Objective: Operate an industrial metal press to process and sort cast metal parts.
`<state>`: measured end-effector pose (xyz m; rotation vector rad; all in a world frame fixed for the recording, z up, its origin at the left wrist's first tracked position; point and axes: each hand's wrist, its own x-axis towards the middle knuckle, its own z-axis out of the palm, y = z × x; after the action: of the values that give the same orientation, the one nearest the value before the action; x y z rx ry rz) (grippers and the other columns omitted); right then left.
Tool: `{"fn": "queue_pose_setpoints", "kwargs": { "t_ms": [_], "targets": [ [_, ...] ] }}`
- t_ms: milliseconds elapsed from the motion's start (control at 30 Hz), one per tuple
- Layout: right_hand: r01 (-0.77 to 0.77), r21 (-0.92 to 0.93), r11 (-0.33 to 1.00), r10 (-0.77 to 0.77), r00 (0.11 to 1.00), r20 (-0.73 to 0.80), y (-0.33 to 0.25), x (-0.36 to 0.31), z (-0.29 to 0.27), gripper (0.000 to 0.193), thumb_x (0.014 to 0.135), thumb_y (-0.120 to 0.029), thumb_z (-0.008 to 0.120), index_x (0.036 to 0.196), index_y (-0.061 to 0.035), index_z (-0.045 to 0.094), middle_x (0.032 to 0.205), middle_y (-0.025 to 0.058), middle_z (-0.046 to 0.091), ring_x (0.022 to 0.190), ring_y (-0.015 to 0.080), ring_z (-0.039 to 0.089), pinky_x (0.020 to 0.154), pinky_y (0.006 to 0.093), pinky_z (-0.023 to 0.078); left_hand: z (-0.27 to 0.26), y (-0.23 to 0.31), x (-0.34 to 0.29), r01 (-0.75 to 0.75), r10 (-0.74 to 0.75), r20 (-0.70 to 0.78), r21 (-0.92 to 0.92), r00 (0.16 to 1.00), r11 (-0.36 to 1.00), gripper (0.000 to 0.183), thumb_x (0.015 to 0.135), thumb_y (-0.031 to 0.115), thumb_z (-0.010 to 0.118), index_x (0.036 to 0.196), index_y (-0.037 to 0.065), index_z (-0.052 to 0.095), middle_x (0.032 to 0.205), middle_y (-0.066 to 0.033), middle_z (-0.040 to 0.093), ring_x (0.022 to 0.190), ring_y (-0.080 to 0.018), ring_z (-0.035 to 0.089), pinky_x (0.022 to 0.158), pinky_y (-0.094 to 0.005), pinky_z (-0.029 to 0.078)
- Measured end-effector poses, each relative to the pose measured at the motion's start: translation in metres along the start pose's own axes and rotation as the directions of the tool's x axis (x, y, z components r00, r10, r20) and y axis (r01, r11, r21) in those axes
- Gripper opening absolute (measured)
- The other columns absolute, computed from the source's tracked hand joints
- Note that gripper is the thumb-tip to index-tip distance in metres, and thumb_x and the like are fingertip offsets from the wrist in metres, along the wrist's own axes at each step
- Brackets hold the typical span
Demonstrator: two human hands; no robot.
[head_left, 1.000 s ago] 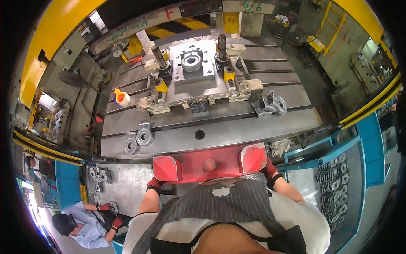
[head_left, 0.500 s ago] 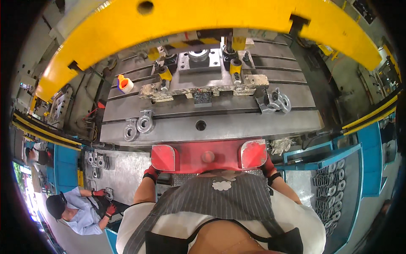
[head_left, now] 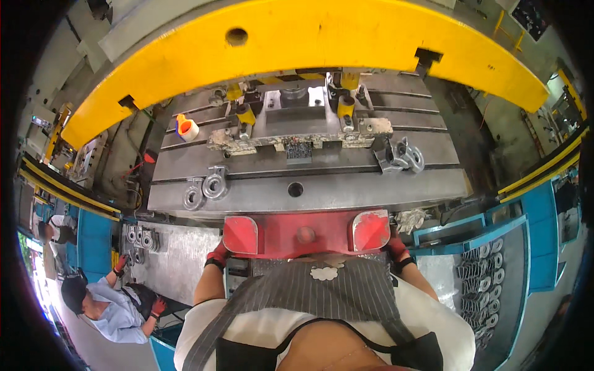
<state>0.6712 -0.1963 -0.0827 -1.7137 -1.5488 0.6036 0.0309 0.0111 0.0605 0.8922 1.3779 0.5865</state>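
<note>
My left hand (head_left: pixel 218 253) and my right hand (head_left: pixel 396 246), both in red gloves, are at the two ends of a red control box (head_left: pixel 305 230) in front of my waist. Its raised side guards and edges hide my fingers. Beyond the box lies a grooved steel press table (head_left: pixel 346 181). A die (head_left: pixel 296 120) stands on it, with a round metal part (head_left: pixel 294 96) on top. The yellow press ram (head_left: pixel 334 40) hangs over the die and covers part of its far side.
Two ring-ended metal parts (head_left: pixel 214 183) lie front left on the press table; others (head_left: pixel 405 156) lie right, an orange-and-white roll (head_left: pixel 187 128) far left. A blue bin (head_left: pixel 525 247) holds several rows of parts. A co-worker (head_left: pixel 111 306) sits at a metal side table (head_left: pixel 185 247) with parts.
The yellow ram has come lower over the die. My hands remain at the control box. The co-worker's one hand has moved out toward the parts on the side table.
</note>
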Motion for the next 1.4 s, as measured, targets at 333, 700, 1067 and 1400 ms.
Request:
{"fn": "queue_pose_setpoints", "kwargs": {
  "t_ms": [333,700,1067,1400],
  "targets": [
    [-0.379,0.913,0.147,0.344,0.885,0.313,-0.218,0.103,-0.058,0.034,0.094,-0.035,0.043,0.097,-0.0057,0.059,0.079,0.0033,0.061,0.07,0.0161,0.06,0.068,0.0299,0.05,0.002,0.261,0.07,-0.504,0.554,0.123,0.608,0.823,0.613,0.043,0.091,0.035,0.048,0.122,0.006,0.05,0.116,-0.0111,0.057,0.103,-0.0184,0.054,0.09,-0.0316,0.04],
    [-0.333,0.943,0.025,0.47,0.836,0.283,-0.235,0.117,-0.035,0.02,0.091,-0.021,0.051,0.099,-0.0035,0.057,0.082,0.0077,0.062,0.068,0.0213,0.063,0.06,0.0365,0.056,0.273,0.391,0.197,-0.372,0.74,-0.027,0.852,0.672,0.369,0.095,0.066,0.059,0.068,0.139,0.011,0.031,0.135,-0.0224,0.038,0.124,-0.0369,0.038,0.103,-0.0413,0.032],
    [-0.189,0.523,0.831,0.28,0.955,-0.1,-0.199,0.108,-0.011,0.021,0.088,-0.016,0.054,0.105,-0.0034,0.054,0.081,0.0072,0.063,0.072,0.0212,0.064,0.062,0.033,0.053,0.316,0.441,0.247,-0.165,0.615,-0.098,0.919,0.782,0.357,0.125,0.046,0.066,0.076,0.143,0.015,0.018,0.137,-0.0232,0.034,0.12,-0.0388,0.042,0.098,-0.0487,0.035],
    [-0.444,0.895,-0.038,0.375,0.824,0.425,-0.237,0.125,-0.025,0.034,0.097,-0.031,0.036,0.085,-0.0036,0.054,0.068,0.0049,0.055,0.057,0.0143,0.054,0.052,0.0268,0.046,0.236,0.422,0.156,-0.535,0.858,0.143,0.828,0.493,0.169,0.117,0.052,0.064,0.073,0.139,0.005,0.024,0.135,-0.0255,0.036,0.12,-0.0398,0.04,0.099,-0.0443,0.036]
  ]
}}
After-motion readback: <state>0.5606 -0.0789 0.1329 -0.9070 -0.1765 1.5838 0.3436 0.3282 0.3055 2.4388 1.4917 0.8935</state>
